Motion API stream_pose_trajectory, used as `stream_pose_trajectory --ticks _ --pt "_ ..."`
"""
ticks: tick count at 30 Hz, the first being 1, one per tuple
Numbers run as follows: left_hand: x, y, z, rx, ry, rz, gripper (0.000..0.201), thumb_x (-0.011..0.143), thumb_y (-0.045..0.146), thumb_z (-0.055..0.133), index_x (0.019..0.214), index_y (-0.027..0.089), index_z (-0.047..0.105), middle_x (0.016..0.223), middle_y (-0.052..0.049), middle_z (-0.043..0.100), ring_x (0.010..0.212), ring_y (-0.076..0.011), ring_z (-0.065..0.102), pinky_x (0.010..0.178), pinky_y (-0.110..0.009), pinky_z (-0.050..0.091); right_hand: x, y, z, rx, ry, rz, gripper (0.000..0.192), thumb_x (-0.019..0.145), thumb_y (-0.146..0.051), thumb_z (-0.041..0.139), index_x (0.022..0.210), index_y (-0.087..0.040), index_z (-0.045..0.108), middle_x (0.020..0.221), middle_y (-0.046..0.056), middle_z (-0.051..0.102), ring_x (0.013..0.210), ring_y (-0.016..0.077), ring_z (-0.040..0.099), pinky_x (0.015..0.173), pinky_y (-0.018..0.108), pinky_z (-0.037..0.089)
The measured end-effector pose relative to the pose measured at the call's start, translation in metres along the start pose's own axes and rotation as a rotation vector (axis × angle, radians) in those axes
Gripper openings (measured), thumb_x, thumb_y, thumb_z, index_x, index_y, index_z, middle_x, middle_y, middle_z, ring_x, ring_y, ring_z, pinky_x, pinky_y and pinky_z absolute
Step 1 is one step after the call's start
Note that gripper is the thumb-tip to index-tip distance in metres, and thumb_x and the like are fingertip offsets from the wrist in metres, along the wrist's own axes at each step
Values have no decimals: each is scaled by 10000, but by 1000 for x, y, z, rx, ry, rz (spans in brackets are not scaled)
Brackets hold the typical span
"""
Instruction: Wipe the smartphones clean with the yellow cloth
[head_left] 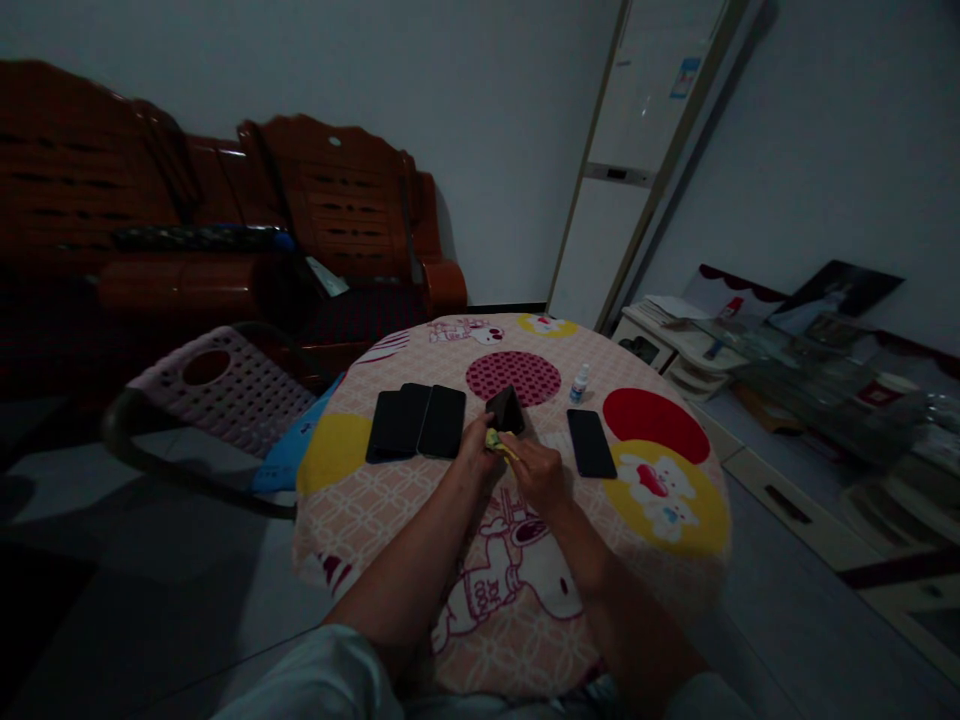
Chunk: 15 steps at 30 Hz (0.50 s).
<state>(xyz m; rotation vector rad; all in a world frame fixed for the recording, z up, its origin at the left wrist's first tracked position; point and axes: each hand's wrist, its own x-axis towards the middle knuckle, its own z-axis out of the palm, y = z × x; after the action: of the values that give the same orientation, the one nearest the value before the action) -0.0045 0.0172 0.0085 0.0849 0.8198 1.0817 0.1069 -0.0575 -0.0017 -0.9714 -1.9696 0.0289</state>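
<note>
My left hand (477, 443) is closed on a dark phone (506, 408), which stands tilted above the table. In my right hand (538, 474) is a small yellow cloth (498, 443), pinched at the phone's lower edge. Left of my hands, several dark phones (442, 421) lie side by side, partly overlapping. Another dark phone (592, 443) rests flat to the right. Behind it stands a small white spray bottle (580, 384) with a blue label.
A patterned cloth covers the round table (480, 640). A woven chair (225, 390) is at the left, with a wooden sofa (337, 200) behind. A tall white air conditioner (622, 220) stands at the back. A low cabinet (780, 490) runs along the right.
</note>
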Motion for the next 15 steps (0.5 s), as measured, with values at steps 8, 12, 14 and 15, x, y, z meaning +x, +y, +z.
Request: stream_pose_trajectory --ticks 8,12,14,15 --pt "-3 -1 3 -6 51 18 142 870 136 439 804 115 563 537 -29 601 411 -129 567 456 -209 461 -2 0 5 39 -43 -4 338 920 -173 447 1208 -163 623 979 107 719 863 201 684 778 295 541" --pt "-1 -1 1 -14 49 7 151 874 145 437 851 100 580 554 -36 612 429 -139 583 473 -221 475 -1 0 8 23 -81 -18 311 918 -185 465 1175 -163 640 933 101 723 812 196 688 735 288 548" --pt "-1 -2 2 -30 28 10 146 862 134 450 879 93 589 558 -34 612 439 -139 588 480 -220 478 -1 2 4 9 -42 1 314 919 -185 467 1184 -179 635 948 94 724 829 194 688 745 289 547" --pt "-1 -2 2 -43 11 10 146 855 126 456 892 92 592 554 -30 609 437 -137 585 477 -218 477 0 3 2 10 -8 15 318 919 -180 463 1189 -187 633 964 91 723 847 194 687 755 290 546"
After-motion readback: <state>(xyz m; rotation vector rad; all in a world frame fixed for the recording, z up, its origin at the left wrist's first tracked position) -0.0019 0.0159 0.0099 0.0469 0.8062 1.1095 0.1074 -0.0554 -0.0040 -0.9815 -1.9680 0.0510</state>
